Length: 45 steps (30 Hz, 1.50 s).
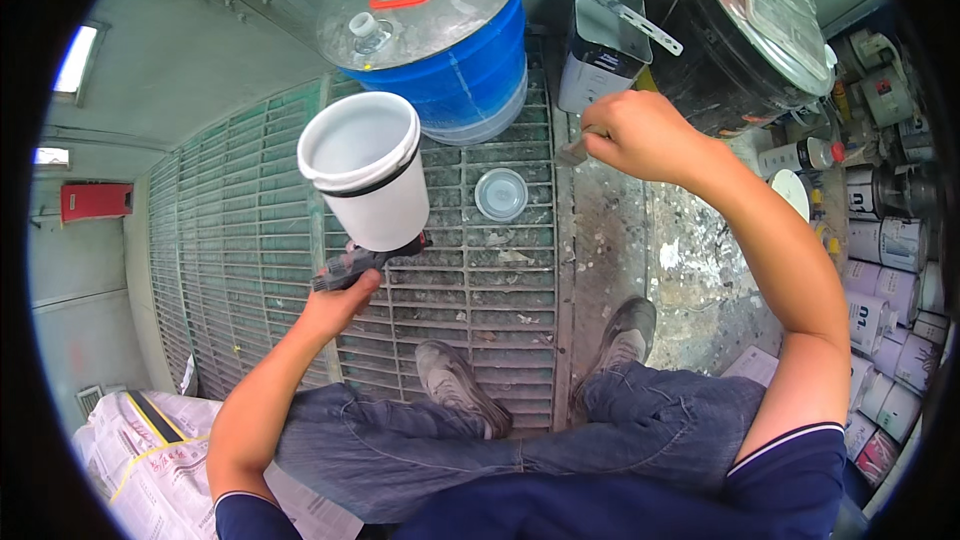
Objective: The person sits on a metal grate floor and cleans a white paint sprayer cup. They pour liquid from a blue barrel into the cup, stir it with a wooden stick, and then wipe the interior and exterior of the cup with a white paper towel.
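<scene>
Holding white cup (365, 168), visibly empty

Even, bright light, glare on the drum lid (420, 0), sharp centre, fisheye bending and black rim.

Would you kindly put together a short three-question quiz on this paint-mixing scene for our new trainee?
1. True or false: the white cup mounted on the spray gun has its lid on.
2. Which hand grips the spray gun? A) left hand B) right hand C) both
3. Fill in: the round lid lies on the metal ____, in front of the blue drum.

Key
1. False: the cup is open at the top.
2. A. The right hand holds a thin tool whose end is too blurred to name, near the open rectangular can.
3. Floor grating.
</scene>
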Each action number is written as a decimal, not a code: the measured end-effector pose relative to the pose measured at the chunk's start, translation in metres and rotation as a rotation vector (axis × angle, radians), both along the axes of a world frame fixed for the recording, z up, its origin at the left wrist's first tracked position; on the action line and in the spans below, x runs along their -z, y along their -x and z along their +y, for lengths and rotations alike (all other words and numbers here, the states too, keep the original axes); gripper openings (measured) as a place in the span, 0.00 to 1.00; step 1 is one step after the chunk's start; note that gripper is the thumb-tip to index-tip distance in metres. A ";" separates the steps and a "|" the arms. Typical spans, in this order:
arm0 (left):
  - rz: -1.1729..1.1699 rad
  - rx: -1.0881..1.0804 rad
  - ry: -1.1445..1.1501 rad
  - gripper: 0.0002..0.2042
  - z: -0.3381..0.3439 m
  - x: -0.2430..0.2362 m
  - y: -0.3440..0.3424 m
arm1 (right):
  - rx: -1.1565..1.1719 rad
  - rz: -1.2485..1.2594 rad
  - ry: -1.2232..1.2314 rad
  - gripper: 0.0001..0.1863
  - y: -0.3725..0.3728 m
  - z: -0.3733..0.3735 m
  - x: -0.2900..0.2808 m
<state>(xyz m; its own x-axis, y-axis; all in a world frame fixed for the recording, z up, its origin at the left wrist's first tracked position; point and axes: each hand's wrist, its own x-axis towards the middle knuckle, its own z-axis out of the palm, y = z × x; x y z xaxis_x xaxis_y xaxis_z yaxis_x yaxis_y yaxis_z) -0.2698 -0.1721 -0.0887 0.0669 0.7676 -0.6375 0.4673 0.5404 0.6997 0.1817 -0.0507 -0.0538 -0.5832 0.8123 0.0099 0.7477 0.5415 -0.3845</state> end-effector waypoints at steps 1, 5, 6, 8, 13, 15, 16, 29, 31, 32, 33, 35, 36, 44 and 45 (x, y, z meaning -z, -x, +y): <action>-0.018 -0.001 -0.045 0.13 0.000 -0.001 -0.001 | -0.014 -0.059 0.041 0.12 0.000 0.001 0.002; 0.004 0.105 -0.219 0.09 -0.002 -0.011 -0.013 | 0.000 -0.039 0.027 0.12 0.000 0.000 0.005; 0.030 0.161 -0.260 0.09 -0.001 -0.013 -0.015 | 0.004 -0.034 0.020 0.12 -0.001 0.000 0.005; 0.080 0.274 -0.342 0.08 0.001 -0.017 -0.017 | 0.013 -0.037 0.022 0.12 0.000 0.000 0.006; 0.104 0.246 -0.413 0.07 0.001 -0.015 -0.016 | -0.002 -0.143 0.077 0.10 0.004 0.000 0.003; 0.112 0.219 -0.401 0.07 0.000 -0.011 -0.013 | -0.006 -0.082 0.048 0.11 0.003 0.000 0.006; 0.124 0.191 -0.370 0.07 0.000 -0.013 -0.016 | -0.006 -0.053 0.034 0.12 0.003 -0.001 0.007; 0.216 0.278 -0.462 0.09 0.003 -0.005 -0.014 | -0.019 -0.045 0.071 0.12 0.015 -0.005 0.007; 0.234 0.263 -0.441 0.10 0.003 -0.009 -0.017 | -0.011 -0.039 0.080 0.12 0.015 -0.006 0.007; 0.220 0.254 -0.443 0.10 0.003 -0.010 -0.019 | -0.011 -0.039 0.085 0.12 0.016 -0.006 0.007; 0.209 0.243 -0.448 0.10 0.004 -0.011 -0.020 | -0.013 -0.037 0.089 0.12 0.017 -0.006 0.007; 0.208 0.255 -0.465 0.11 0.004 -0.008 -0.018 | -0.019 -0.031 0.091 0.11 0.019 -0.006 0.007; 0.206 0.254 -0.508 0.11 0.004 -0.003 -0.018 | -0.023 -0.028 0.089 0.10 0.019 -0.006 0.007; 0.205 0.276 -0.549 0.12 0.007 -0.001 -0.022 | -0.013 -0.016 0.111 0.10 0.017 -0.006 0.007; 0.205 0.274 -0.559 0.12 0.007 -0.001 -0.022 | -0.014 -0.018 0.117 0.10 0.017 -0.006 0.008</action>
<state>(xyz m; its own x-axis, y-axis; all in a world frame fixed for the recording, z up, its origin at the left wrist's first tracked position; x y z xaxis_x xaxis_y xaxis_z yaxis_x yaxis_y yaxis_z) -0.2473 -0.1654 -0.0882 0.2264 0.9595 -0.1677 0.6901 -0.0365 0.7228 0.1648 -0.0567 -0.0616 -0.5935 0.7992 -0.0954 0.7479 0.5038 -0.4323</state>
